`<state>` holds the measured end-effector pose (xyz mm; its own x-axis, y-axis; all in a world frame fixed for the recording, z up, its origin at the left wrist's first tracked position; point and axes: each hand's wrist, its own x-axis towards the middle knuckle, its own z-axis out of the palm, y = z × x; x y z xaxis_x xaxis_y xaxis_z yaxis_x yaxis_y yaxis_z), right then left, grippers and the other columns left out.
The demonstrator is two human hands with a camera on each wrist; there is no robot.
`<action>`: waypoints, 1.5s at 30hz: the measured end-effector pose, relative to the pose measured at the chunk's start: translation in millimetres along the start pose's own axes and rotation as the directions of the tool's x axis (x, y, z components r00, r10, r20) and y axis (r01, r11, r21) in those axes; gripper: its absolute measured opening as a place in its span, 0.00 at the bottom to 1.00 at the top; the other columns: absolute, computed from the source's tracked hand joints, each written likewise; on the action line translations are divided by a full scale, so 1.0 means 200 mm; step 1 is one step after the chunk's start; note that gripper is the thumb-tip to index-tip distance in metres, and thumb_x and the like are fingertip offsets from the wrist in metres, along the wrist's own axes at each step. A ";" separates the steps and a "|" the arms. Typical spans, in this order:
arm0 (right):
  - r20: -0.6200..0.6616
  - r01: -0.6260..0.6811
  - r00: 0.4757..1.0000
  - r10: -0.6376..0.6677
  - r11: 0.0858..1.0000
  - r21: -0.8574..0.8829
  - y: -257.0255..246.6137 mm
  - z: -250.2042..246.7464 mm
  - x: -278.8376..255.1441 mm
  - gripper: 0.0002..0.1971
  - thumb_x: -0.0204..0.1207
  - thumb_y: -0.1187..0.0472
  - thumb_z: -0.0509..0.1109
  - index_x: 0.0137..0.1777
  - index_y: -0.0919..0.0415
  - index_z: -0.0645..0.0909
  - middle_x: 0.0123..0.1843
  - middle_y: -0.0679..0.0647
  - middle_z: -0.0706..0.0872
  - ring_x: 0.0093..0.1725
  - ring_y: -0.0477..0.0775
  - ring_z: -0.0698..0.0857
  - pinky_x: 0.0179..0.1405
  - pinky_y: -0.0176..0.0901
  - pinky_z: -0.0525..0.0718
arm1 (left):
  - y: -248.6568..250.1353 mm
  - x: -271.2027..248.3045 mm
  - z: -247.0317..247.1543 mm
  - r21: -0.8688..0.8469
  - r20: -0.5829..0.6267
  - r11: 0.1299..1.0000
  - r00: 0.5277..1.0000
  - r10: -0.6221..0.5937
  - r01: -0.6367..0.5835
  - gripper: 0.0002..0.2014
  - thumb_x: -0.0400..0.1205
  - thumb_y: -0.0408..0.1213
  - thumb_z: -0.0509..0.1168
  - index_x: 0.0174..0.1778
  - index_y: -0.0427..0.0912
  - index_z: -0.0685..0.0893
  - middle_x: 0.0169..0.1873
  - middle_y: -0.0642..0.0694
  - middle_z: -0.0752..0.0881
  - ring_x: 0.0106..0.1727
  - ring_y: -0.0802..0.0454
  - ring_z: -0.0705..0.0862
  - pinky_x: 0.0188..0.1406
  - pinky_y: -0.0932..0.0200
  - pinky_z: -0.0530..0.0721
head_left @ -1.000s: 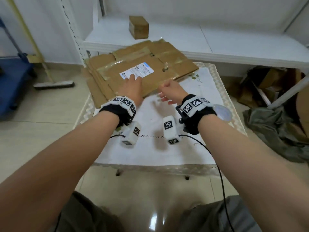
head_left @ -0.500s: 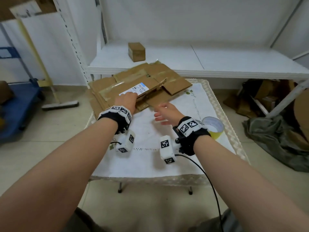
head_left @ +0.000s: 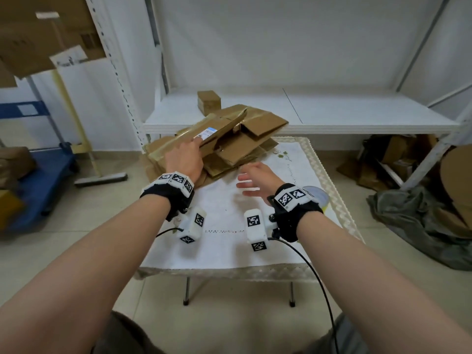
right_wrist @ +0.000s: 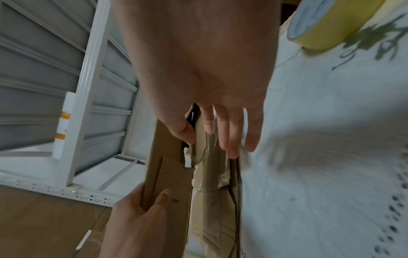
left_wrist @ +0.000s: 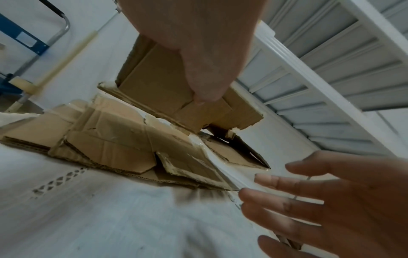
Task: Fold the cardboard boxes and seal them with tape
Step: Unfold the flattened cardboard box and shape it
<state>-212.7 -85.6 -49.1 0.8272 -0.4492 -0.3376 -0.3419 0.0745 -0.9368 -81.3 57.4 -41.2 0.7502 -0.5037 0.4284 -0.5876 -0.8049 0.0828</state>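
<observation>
A stack of flattened cardboard boxes [head_left: 237,154] lies at the far left of the white-clothed table [head_left: 224,254]. My left hand [head_left: 187,154] grips the top flattened box [head_left: 224,126], the one with a white label, and holds it tilted up off the stack. In the left wrist view the thumb presses under this box [left_wrist: 154,90], above the stack [left_wrist: 110,144]. My right hand [head_left: 254,178] hovers open over the cloth just right of the stack, fingers spread, holding nothing. A yellow tape roll [head_left: 320,198] sits by my right wrist, partly hidden, and shows as a tape roll [right_wrist: 331,26] in the right wrist view.
A small closed brown box [head_left: 209,102] stands on the white shelf [head_left: 332,111] behind the table. On the floor, a blue cart [head_left: 38,175] and a squeegee [head_left: 102,178] are at the left. Cardboard scraps and a grey cloth [head_left: 421,221] lie at the right.
My left hand went from lying flat on the labelled box to gripping it and raising it off the stack. My right hand drew back from the cardboard and now hovers.
</observation>
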 end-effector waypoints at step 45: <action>-0.403 0.188 0.912 -0.073 0.949 0.254 0.23 0.12 0.12 0.36 0.65 0.60 0.64 0.76 0.46 0.63 0.69 0.63 0.81 0.62 0.68 0.85 0.62 0.68 0.87 | 0.15 -0.29 -0.01 -0.266 0.212 0.962 0.970 0.119 -0.060 0.12 0.87 0.30 0.57 0.63 0.37 0.82 0.47 0.36 0.88 0.44 0.38 0.86 0.48 0.45 0.86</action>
<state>-198.1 -70.6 -102.8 0.6000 -0.7739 -0.2030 -0.0555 0.2128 -0.9755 -142.0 63.3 -62.1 0.7220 -0.6508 0.2348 -0.6909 -0.6606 0.2937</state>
